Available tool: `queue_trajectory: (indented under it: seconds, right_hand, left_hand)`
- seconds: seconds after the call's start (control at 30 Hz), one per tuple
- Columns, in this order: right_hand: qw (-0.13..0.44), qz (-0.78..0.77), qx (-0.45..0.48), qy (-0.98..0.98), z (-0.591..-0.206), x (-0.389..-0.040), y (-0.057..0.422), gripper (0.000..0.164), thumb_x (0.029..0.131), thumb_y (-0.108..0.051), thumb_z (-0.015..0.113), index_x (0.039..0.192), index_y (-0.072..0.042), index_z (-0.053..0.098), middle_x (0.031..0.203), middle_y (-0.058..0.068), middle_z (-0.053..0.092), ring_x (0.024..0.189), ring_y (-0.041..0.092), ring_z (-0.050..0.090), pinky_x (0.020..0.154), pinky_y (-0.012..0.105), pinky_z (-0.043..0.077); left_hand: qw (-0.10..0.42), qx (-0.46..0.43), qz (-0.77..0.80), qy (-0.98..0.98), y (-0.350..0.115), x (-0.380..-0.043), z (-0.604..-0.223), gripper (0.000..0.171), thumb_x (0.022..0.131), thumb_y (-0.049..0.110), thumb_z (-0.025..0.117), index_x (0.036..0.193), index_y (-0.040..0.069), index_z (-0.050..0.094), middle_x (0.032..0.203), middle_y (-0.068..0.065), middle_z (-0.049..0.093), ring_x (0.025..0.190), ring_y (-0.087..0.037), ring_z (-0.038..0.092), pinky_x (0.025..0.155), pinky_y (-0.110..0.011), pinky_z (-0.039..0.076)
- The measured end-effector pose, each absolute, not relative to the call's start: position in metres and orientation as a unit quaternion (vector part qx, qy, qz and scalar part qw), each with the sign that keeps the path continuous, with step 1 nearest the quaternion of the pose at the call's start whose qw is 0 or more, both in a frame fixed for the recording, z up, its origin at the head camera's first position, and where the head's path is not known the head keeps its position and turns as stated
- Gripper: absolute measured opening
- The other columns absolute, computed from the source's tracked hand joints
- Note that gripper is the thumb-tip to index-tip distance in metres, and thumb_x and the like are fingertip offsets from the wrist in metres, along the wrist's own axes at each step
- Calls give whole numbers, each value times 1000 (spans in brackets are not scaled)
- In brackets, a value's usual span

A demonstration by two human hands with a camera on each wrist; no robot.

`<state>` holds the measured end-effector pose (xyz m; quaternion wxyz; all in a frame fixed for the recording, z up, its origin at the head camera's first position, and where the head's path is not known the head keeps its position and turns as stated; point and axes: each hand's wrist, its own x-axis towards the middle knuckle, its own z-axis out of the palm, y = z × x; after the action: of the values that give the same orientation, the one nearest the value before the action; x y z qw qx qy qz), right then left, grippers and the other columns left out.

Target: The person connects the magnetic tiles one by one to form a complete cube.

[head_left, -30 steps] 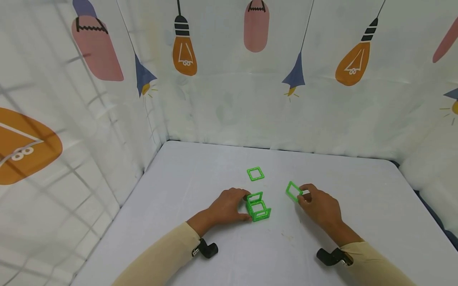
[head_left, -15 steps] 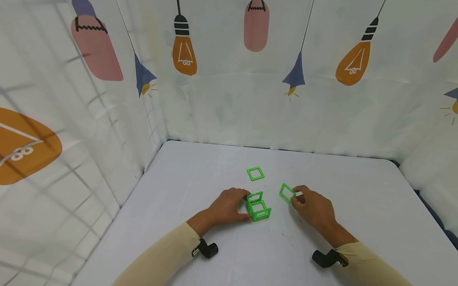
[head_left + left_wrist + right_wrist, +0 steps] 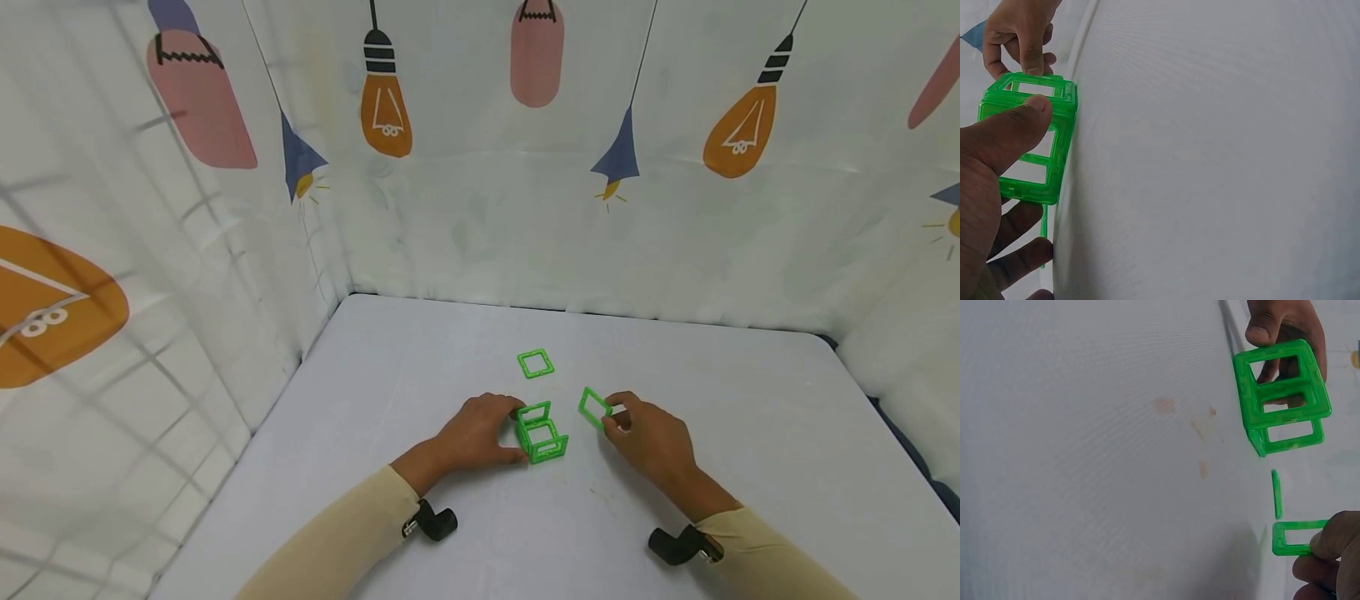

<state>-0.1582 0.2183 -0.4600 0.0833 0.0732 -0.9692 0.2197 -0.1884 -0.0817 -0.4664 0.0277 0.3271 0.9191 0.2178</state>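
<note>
Green square magnetic tiles, joined as a box with an open top, form a tile box [image 3: 547,457] on the white table. My left hand [image 3: 478,433] grips its left side; in the left wrist view the thumb [image 3: 1019,128] presses on a tile of the box [image 3: 1065,144]. To the right, my right hand [image 3: 654,440] pinches a single green magnetic tile [image 3: 583,400] by one edge, tilted and apart from the box. In the right wrist view, the thumb overlaps one end of that tile [image 3: 1279,539]. Another loose tile [image 3: 540,374] lies flat beyond the box.
The white table [image 3: 420,350] meets a fabric wall [image 3: 480,233] printed with lamps and bulbs at its back and left. Small brownish marks [image 3: 1164,405] stain the tabletop near the box. A black camera mount [image 3: 437,523] sits at each wrist.
My right hand has moved left with its tile, closer to the box, and slowed in the last half second. The left hand, box and loose tile stay put.
</note>
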Motion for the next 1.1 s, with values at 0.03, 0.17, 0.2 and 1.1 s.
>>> queue_trajectory:
  seconds: [0.03,0.17,0.2,1.1]
  right_hand:
    - [84,220,74,-969,-460,-158,218,32,94,-24,72,124,-13,67,98,4,78,83,23,72,55,30,47]
    - [83,219,76,-969,-459,-157,215,32,94,-23,73,123,-13,67,97,5,78,83,23,72,55,30,47]
    - [82,219,75,-969,-459,-156,215,32,93,-23,73,123,-13,67,97,5,78,83,23,72,55,30,47]
    - [90,215,86,-969,-460,-153,203,31,92,-22,75,121,-13,69,94,3,78,80,19,71,54,30,47]
  left_hand:
    - [27,328,217,919,-82,-188,-466,71,81,50,85,136,14,59,117,8,62,106,-12,55,96,-36,45]
    - [25,330,216,919,-81,-189,-467,71,81,51,85,136,14,60,117,7,63,107,-12,56,97,-36,45]
    - [24,330,215,919,-81,-189,-466,71,81,51,85,136,14,60,117,7,63,107,-12,56,97,-36,45]
    - [20,323,212,922,-80,-189,-466,58,83,42,86,129,14,63,111,8,63,106,-12,57,95,-35,46]
